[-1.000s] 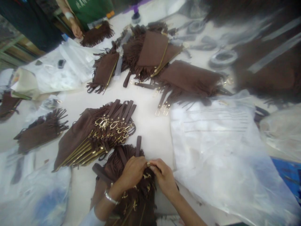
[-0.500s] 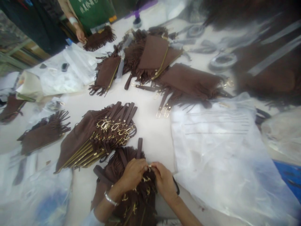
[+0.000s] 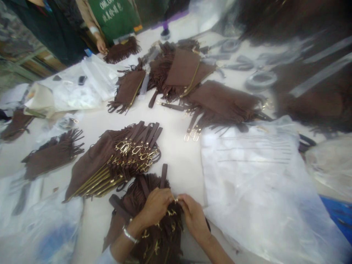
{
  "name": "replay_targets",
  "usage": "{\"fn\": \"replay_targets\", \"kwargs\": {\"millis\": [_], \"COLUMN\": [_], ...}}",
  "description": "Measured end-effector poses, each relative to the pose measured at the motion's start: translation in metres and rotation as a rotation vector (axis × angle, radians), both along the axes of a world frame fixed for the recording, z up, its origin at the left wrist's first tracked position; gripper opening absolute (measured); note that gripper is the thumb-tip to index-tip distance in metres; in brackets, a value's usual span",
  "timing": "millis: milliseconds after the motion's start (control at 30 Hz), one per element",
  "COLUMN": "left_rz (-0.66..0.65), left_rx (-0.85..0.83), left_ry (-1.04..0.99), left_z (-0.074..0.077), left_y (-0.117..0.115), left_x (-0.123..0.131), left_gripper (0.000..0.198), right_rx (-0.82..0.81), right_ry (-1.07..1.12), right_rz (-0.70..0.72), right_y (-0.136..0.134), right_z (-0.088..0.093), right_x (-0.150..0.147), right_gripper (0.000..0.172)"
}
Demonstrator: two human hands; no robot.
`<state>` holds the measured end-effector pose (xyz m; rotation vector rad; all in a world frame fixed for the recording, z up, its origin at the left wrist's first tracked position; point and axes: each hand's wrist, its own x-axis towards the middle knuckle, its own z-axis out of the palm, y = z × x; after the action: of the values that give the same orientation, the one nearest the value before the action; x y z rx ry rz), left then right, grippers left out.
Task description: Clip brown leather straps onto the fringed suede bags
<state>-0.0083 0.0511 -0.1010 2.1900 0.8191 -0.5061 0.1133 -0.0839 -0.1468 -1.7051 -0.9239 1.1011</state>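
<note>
My left hand point(image 3: 158, 206), with a silver bracelet at its wrist, is closed in a pinch at a small gold clasp point(image 3: 175, 200). From the other side, the fingertips of my right hand point(image 3: 194, 217) pinch the same clasp. Both hands are over a pile of brown fringed pouches point(image 3: 162, 240) with gold clasps and straps hanging from them. What else lies under my left palm is hidden. Just beyond, to the left, a neat stack of brown pouches point(image 3: 92, 161) shows gold zippers and a row of gold clips.
A white plastic bag point(image 3: 247, 190) lies to the right. Farther off are more brown pouches point(image 3: 183, 68) and a loose fringed pouch point(image 3: 51, 157) on the left. Across the table point(image 3: 178, 154), a person in a green apron point(image 3: 115, 18) handles a fringed piece.
The view has tilted slightly, so everything sits a little lower. My hands stay pinched at the clasp, with the fingertips shifted slightly.
</note>
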Motion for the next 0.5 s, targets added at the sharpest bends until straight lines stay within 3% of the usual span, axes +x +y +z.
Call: {"fn": "replay_targets", "kwargs": {"millis": [333,500], "left_rz": [0.009,0.005], "left_rx": [-0.014,-0.007], "left_ry": [0.004,-0.031], "left_z": [-0.004,-0.001], "left_y": [-0.001,-0.003], "left_x": [-0.001,-0.001], "left_gripper": [0.032,0.035], "right_rx": [0.020,-0.037], "right_ry": [-0.112,-0.172], "right_rz": [0.085,0.159], "right_y": [-0.009,-0.017], "right_z": [-0.016,-0.014], "right_x": [-0.010,-0.010], "right_gripper": [0.031,0.031]}}
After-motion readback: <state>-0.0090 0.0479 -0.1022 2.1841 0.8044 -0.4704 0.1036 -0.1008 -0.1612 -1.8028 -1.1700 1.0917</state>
